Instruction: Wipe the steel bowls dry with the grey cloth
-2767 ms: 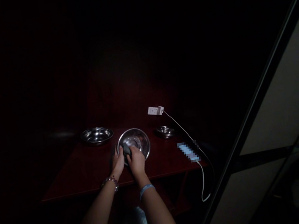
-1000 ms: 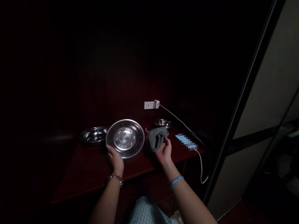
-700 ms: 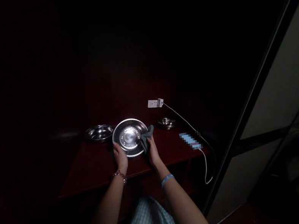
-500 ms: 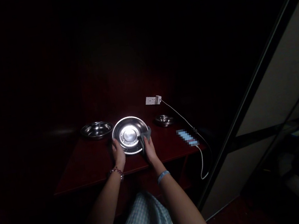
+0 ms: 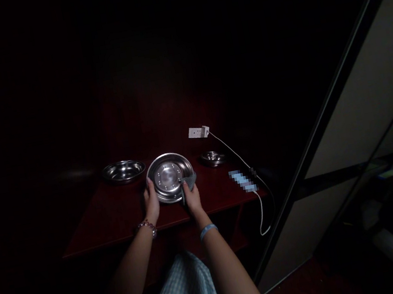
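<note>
- So the steel bowl (image 5: 168,175) is up front, between both hands, tipped towards the wearer. Can't tell if its underside touches the tabletop (image 5: 96,225).
- Left hand (image 5: 151,204) has a firm grip on its near-left edge, thumb over the rim.
- Right hand (image 5: 193,200) has its grip around a grey cloth (image 5: 191,179), pinched over the near-right rim.
- Progress-wise, I'd call it mid-job on this bowl, since cloth and metal are touching. No way to say how much of it is done or left.
- Inside it I just see shiny metal and a ring of little bright spots round the base. Dents, drops or glare? No clue.
- The wide dish (image 5: 124,172) off to the left and the small bowl (image 5: 213,159) off to the right sit apart from the hands. Only reflections visible inside both, and nothing shows whether either is finished.
</note>
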Demonstrator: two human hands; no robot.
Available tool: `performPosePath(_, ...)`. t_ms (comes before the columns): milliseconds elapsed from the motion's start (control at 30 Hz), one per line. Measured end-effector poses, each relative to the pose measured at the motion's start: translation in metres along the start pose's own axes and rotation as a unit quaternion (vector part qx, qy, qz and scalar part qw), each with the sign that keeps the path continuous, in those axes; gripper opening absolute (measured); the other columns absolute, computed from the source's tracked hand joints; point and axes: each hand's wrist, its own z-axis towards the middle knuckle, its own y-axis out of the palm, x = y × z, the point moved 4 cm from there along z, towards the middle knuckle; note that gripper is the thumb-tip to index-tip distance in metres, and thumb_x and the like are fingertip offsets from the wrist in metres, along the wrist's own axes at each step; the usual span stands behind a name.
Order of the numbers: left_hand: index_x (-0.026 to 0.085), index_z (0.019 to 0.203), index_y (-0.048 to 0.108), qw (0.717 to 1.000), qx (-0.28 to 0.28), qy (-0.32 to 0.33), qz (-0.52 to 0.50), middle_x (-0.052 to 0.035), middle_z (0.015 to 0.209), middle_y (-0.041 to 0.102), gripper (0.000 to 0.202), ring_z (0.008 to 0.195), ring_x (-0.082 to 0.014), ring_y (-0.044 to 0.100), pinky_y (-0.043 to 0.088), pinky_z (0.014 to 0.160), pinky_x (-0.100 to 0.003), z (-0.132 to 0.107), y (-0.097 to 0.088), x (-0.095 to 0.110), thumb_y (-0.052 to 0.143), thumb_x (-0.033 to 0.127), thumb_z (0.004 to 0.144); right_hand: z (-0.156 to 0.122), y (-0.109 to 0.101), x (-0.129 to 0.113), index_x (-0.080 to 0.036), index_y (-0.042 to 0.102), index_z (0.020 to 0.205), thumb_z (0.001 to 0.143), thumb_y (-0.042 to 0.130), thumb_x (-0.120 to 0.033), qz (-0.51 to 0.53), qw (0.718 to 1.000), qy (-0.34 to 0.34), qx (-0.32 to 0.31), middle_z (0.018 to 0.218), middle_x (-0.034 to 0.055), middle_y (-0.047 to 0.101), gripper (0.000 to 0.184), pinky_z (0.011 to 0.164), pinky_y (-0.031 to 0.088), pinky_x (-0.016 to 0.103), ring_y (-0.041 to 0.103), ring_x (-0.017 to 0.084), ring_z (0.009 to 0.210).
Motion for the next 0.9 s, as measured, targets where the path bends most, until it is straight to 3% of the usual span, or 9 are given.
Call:
performPosePath(167,0.014,0.122,0.07,1.0,-0.025,-0.012,-0.013,-0.0157,0.135,0.071,0.046,0.132,-0.0288,0.063,0.043,0.118,-0.042,0.001,0.004,-0.003,0.067,0.047,0.09,0.001,-0.003,0.001,-0.017,0.073,0.109,0.084,0.073,-0.041,-0.03,0.999,-0.016,0.025,0.107,0.0088,0.081,0.034,0.095,0.054,0.032,0.074,0.023,0.102)
performPosePath(333,0.014,0.115,0.071,0.998,-0.057,-0.007,0.003,-0.0141,0.13,0.074,0.033,0.131,-0.0288,0.063,0.04,0.12,-0.044,0.001,0.007,-0.006,0.066,0.032,0.087,0.003,-0.006,0.003,-0.015,0.073,0.113,0.085,0.07,-0.046,-0.014,0.999,-0.018,0.048,0.108,0.0103,0.08,0.042,0.095,0.054,0.033,0.074,0.024,0.103)
performPosePath(567,0.016,0.112,0.072,0.996,-0.081,0.028,0.037,-0.0127,0.124,0.075,0.034,0.134,-0.0286,0.06,0.035,0.122,-0.045,0.006,0.01,-0.011,0.068,0.019,0.078,0.003,-0.01,0.0,-0.013,0.074,0.109,0.082,0.071,-0.047,0.024,0.998,-0.005,0.066,0.11,0.0115,0.08,0.043,0.093,0.054,0.031,0.072,0.024,0.104)
performPosePath(733,0.016,0.113,0.069,0.997,-0.062,0.023,0.035,-0.0124,0.125,0.074,0.036,0.128,-0.0277,0.064,0.037,0.121,-0.046,0.008,0.009,-0.015,0.066,0.016,0.077,0.003,-0.007,0.002,-0.012,0.075,0.101,0.078,0.074,-0.05,0.109,0.992,0.053,0.024,0.098,0.0099,0.081,0.044,0.083,0.056,0.029,0.073,0.023,0.095)
performPosePath(900,0.016,0.116,0.067,0.997,-0.062,0.024,0.032,-0.0132,0.128,0.072,0.037,0.128,-0.026,0.064,0.038,0.12,-0.044,0.004,0.007,-0.005,0.065,0.017,0.078,0.002,0.0,0.0,-0.013,0.074,0.1,0.076,0.075,-0.047,0.156,0.984,0.087,-0.017,0.094,0.0074,0.081,0.042,0.083,0.058,0.03,0.075,0.022,0.09)
